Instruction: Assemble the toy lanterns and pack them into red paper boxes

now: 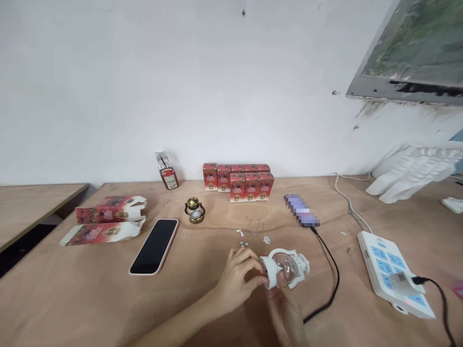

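A small white toy lantern with a clear globe is held on its side just above the wooden table. My left hand pinches the lantern's white end with its fingertips. My right hand comes up from below, and its thumb and fingers grip the lantern's underside. Tiny white parts and thin wire hooks lie on the table just beyond the hands.
A finished bronze mini lantern, a black phone in a pink case, two flattened red boxes, stacked red boxes, a small bottle, a blurred device with black cable, and a white power strip are present.
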Demonstrator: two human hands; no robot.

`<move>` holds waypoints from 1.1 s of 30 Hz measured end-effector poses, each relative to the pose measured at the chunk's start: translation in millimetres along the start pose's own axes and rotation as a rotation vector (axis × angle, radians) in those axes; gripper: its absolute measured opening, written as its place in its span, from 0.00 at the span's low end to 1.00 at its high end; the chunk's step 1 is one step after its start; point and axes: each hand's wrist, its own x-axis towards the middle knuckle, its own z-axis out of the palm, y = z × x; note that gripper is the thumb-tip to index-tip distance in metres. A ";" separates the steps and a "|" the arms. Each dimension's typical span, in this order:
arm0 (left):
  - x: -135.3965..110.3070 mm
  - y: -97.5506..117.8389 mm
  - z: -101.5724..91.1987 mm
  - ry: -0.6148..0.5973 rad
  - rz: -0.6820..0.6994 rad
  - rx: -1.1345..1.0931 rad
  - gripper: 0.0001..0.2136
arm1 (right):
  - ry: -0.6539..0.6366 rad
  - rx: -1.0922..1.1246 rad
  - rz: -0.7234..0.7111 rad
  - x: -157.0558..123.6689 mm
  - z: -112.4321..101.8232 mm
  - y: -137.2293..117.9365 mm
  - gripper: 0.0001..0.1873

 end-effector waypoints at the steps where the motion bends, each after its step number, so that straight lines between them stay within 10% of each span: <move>1: 0.4 -1.1 0.2 0.003 -0.024 -0.041 0.09 | 0.000 0.004 0.006 0.8 -0.7 0.3 0.42; 12: -1.6 -4.8 -15.4 -0.130 0.120 0.270 0.06 | 0.135 0.050 0.022 4.2 14.8 -4.5 0.26; 16: 18.5 -26.9 -21.1 -0.062 -0.029 0.315 0.07 | 0.331 0.027 -0.138 20.7 0.4 -7.8 0.24; 21: 55.6 -66.9 -17.8 -0.034 -0.330 0.458 0.08 | 0.262 -0.017 -0.123 20.9 -1.5 -1.5 0.26; 33: 58.3 -86.5 -14.2 0.074 -0.376 0.551 0.06 | 0.218 -0.006 0.021 19.7 1.4 13.4 0.21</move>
